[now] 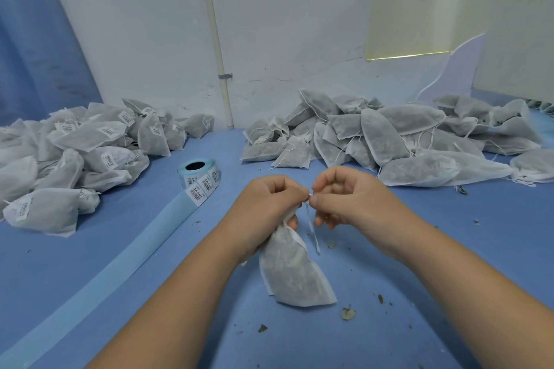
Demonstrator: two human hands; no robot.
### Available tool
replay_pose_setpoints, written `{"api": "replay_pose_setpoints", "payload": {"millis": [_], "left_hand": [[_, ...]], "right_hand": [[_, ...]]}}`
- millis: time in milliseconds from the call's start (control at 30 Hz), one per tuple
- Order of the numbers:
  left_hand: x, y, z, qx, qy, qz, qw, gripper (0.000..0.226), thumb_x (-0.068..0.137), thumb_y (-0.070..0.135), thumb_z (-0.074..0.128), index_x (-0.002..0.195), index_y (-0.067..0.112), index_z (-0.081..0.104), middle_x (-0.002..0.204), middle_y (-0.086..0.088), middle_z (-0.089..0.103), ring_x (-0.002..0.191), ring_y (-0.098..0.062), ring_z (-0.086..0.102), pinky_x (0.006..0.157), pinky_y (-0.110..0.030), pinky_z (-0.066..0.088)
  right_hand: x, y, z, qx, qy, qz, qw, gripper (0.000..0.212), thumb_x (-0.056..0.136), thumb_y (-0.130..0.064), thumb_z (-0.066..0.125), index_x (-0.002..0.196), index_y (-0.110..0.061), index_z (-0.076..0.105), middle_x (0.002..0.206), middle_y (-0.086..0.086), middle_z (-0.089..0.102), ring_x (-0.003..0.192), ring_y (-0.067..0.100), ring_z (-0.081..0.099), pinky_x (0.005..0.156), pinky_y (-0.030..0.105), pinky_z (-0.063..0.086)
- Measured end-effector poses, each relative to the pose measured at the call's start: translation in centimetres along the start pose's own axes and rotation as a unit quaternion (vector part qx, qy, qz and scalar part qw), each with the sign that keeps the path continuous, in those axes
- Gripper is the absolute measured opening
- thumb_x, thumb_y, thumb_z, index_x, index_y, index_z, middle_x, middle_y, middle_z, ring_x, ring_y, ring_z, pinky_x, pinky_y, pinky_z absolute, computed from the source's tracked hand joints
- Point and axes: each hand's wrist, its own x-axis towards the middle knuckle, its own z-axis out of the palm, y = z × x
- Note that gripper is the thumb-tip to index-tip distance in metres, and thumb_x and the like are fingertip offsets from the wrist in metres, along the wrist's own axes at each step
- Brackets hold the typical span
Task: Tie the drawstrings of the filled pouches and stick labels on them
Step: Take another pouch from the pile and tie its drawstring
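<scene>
Pouch (293,269), filled: I judge it soft, light; my left hand (269,204) grips its neck, right hand (353,198) pinches the drawstring (311,228).

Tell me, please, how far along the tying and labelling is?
Done: the left pile carries labels. In hand: the left hand grips one pouch by its neck while the right hand pinches its drawstring. Left: the right pile shows no labels; the roll holds more.
</scene>
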Motion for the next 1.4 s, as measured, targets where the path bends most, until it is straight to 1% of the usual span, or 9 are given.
{"api": "replay_pose_setpoints", "payload": {"millis": [100,200,400,533,700,800,1033,1133,1400], "left_hand": [[-0.02,-0.13,-0.05,0.034,0.017,0.002,0.999,0.022,0.089,0.029,0.067,0.072,0.016,0.063,0.052,0.0,0.053,0.039,-0.009,0.048,0.041,-0.015,0.033],[0.08,-0.33,0.14,0.087,0.018,0.018,0.996,0.023,0.091,0.03,0.066,0.071,0.018,0.063,0.049,0.012,0.051,0.046,-0.009,0.052,0.047,-0.018,0.037],[0.27,-0.63,0.09,0.175,0.033,0.049,0.983,0.025,0.09,0.031,0.067,0.066,0.027,0.062,0.049,0.023,0.054,0.051,0.002,0.05,0.056,-0.016,0.036],[0.27,-0.36,0.09,0.206,0.046,0.073,0.975,0.026,0.09,0.03,0.068,0.065,0.028,0.06,0.05,0.027,0.055,0.049,0.007,0.049,0.052,-0.01,0.035],[0.2,-0.2,0.28,0.21,0.079,0.101,0.969,0.026,0.09,0.028,0.069,0.065,0.029,0.063,0.053,0.026,0.056,0.049,0.006,0.048,0.051,-0.009,0.034],[0.1,-0.11,0.33,0.209,0.087,0.106,0.968,0.025,0.09,0.027,0.069,0.065,0.028,0.064,0.048,0.026,0.053,0.045,0.006,0.046,0.047,-0.009,0.032],[-0.02,-0.1,0.11,0.149,0.078,0.075,0.983,0.022,0.09,0.031,0.068,0.068,0.027,0.069,0.051,0.02,0.056,0.05,0.003,0.05,0.055,-0.014,0.036],[-0.05,-0.08,-0.03,0.088,0.047,0.045,0.994,0.026,0.092,0.029,0.065,0.068,0.021,0.069,0.058,0.009,0.056,0.054,-0.009,0.051,0.057,-0.019,0.042],[-0.19,-0.1,-0.35,0.039,0.028,0.021,0.999,0.03,0.094,0.028,0.064,0.065,0.024,0.069,0.072,-0.002,0.059,0.053,-0.01,0.049,0.05,-0.013,0.041]], "right_hand": [[0.1,-0.05,0.22,-0.037,0.037,-0.011,0.999,0.013,0.082,-0.004,0.067,0.089,-0.012,0.061,0.066,-0.002,0.066,0.062,0.013,0.066,0.058,0.024,0.049],[0.05,0.01,0.49,-0.133,0.076,-0.034,0.988,0.019,0.079,-0.004,0.063,0.087,-0.022,0.065,0.064,-0.01,0.064,0.058,0.009,0.058,0.058,0.021,0.047],[-0.34,-0.08,0.94,-0.328,0.089,-0.111,0.934,0.024,0.079,-0.012,0.064,0.075,-0.035,0.07,0.067,-0.013,0.06,0.066,-0.003,0.054,0.062,0.009,0.041],[-0.26,0.11,0.85,-0.324,0.091,-0.083,0.938,0.019,0.083,-0.017,0.064,0.074,-0.031,0.072,0.059,-0.017,0.058,0.059,-0.006,0.053,0.057,0.007,0.04],[-0.11,-0.07,0.68,-0.26,0.081,-0.032,0.962,0.016,0.086,-0.021,0.064,0.072,-0.026,0.07,0.057,-0.015,0.06,0.054,0.008,0.057,0.046,0.008,0.037],[-0.15,-0.22,0.63,-0.23,0.068,-0.006,0.971,0.016,0.087,-0.025,0.065,0.072,-0.023,0.07,0.052,-0.013,0.06,0.044,-0.001,0.05,0.041,0.01,0.036],[-0.22,-0.41,0.52,-0.183,0.065,0.016,0.981,0.016,0.085,-0.023,0.067,0.07,-0.02,0.071,0.058,-0.011,0.062,0.055,-0.001,0.061,0.052,0.014,0.044],[-0.27,-0.55,0.54,-0.173,0.067,0.011,0.983,0.015,0.084,-0.023,0.067,0.07,-0.02,0.072,0.057,-0.01,0.062,0.054,-0.001,0.06,0.051,0.013,0.043],[-0.42,-0.49,0.83,-0.205,0.095,-0.044,0.973,0.013,0.082,-0.017,0.067,0.07,-0.021,0.069,0.054,-0.015,0.053,0.051,0.003,0.045,0.05,0.012,0.037]]}}
